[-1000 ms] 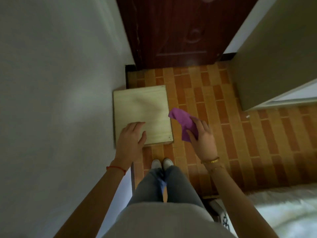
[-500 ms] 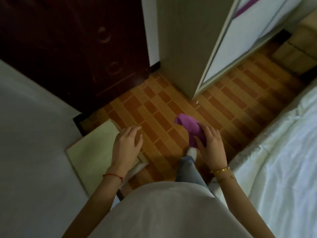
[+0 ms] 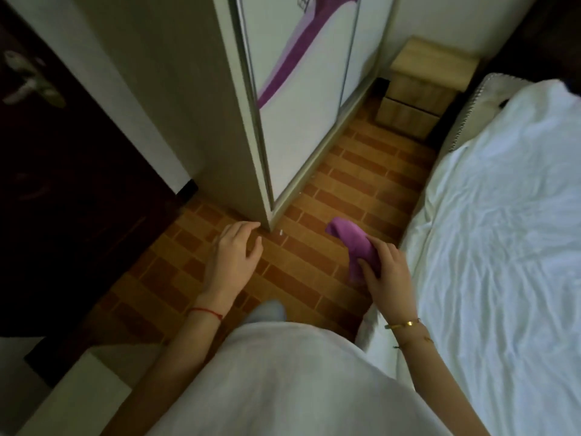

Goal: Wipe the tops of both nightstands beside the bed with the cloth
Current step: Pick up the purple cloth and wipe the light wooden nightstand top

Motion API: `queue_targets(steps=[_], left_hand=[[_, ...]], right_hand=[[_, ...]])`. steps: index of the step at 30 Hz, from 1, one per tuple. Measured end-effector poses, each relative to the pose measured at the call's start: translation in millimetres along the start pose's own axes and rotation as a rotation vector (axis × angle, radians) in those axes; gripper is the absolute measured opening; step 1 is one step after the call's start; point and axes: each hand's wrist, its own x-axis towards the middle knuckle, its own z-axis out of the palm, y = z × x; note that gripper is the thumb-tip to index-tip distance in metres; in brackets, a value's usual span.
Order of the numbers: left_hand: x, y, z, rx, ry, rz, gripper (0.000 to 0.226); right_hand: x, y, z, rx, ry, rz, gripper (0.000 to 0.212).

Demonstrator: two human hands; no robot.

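My right hand (image 3: 388,272) grips a crumpled purple cloth (image 3: 353,243) in the air over the brick-patterned floor, close to the bed's edge. My left hand (image 3: 231,256) hangs in front of me with relaxed, spread fingers and holds nothing. A light wooden nightstand (image 3: 430,62) with two drawers stands far ahead at the head of the bed, beside the wardrobe. At the bottom left a pale flat surface (image 3: 94,382) shows next to my body; I cannot tell whether it is the other nightstand.
A white wardrobe (image 3: 301,99) with a purple-patterned sliding door juts out ahead; its corner is near my left hand. A dark wooden door (image 3: 63,184) fills the left. The bed (image 3: 503,247) with white sheets runs along the right. A narrow strip of floor (image 3: 361,171) leads to the nightstand.
The view has swung right from the first nightstand toward the wardrobe, the bed and the far nightstand. My left hand has left the nightstand top. My right hand still holds the cloth.
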Motion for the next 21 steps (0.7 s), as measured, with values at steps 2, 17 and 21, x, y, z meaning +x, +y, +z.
queue_targets(steps=[2, 17, 21], left_hand=[[36.4, 17.6, 14.6, 0.004, -0.005, 0.049, 0.027], [355.4, 145.7, 163.6, 0.023, -0.110, 0.224, 0.030], [448.5, 191.0, 186.0, 0.021, -0.140, 0.276, 0.031]], right_hand=[[24.1, 19.4, -9.2, 0.002, 0.026, 0.041, 0.046], [278.2, 177.5, -64.9, -0.062, 0.142, 0.285, 0.040], [368.6, 207.9, -94.4, -0.078, 0.173, 0.309, 0.041]])
